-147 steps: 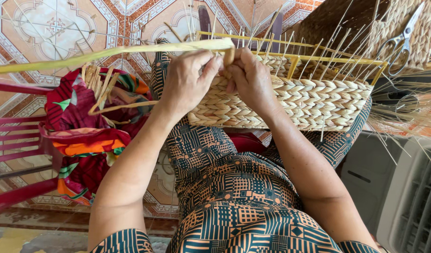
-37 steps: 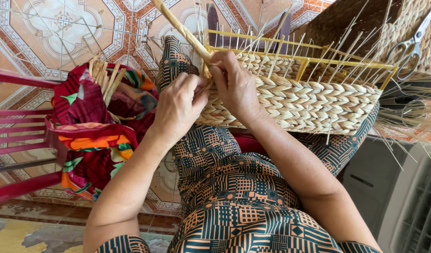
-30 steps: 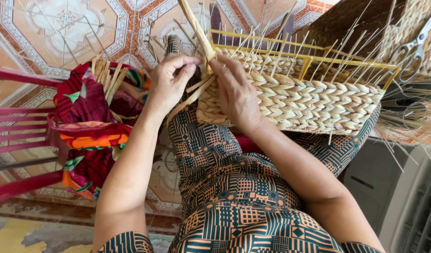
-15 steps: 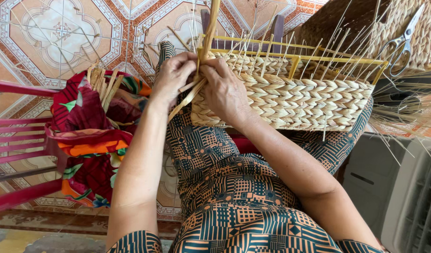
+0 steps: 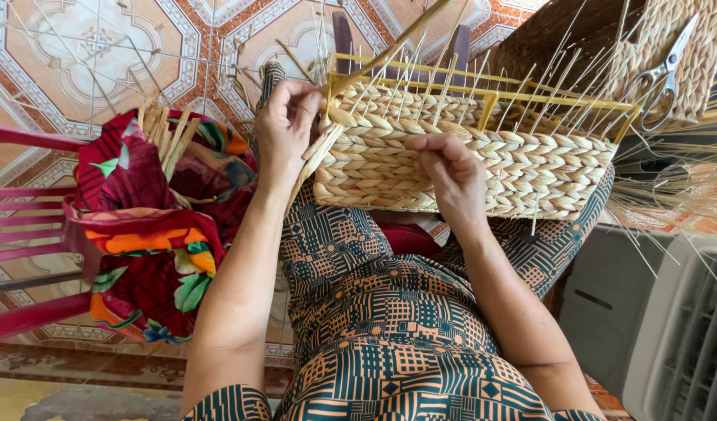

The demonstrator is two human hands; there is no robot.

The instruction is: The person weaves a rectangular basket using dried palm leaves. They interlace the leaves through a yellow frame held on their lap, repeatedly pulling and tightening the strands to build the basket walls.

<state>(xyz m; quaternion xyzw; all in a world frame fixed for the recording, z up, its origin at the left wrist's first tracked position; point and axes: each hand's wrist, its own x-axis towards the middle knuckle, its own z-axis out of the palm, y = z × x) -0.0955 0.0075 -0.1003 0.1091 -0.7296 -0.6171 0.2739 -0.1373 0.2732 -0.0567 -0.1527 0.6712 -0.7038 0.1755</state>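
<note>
A half-woven straw basket (image 5: pixel 522 168) rests on my lap, built around a yellow frame (image 5: pixel 483 79) with many thin stakes sticking up. My left hand (image 5: pixel 286 125) is at the basket's left corner, pinching flat straw strands (image 5: pixel 315 156) that hang down there. A long pale strand (image 5: pixel 393 48) runs up and to the right from that corner. My right hand (image 5: pixel 452 175) lies on the front wall of the basket, fingers curled against the braided rows, thumb and fingers pressing the weave.
A red plastic chair (image 5: pixel 23 226) on my left holds a bright flowered cloth (image 5: pixel 152 226) wrapped around a bundle of straw strips (image 5: pixel 165 132). Scissors (image 5: pixel 664 74) lie on a woven basket (image 5: pixel 686 47) at the upper right. A grey fan housing (image 5: pixel 670 327) stands at my right. Tiled floor lies beyond.
The long strand has swung from pointing left to pointing up and right. My right hand slid from the left corner to the middle of the basket's front wall. My left hand stays at the corner.
</note>
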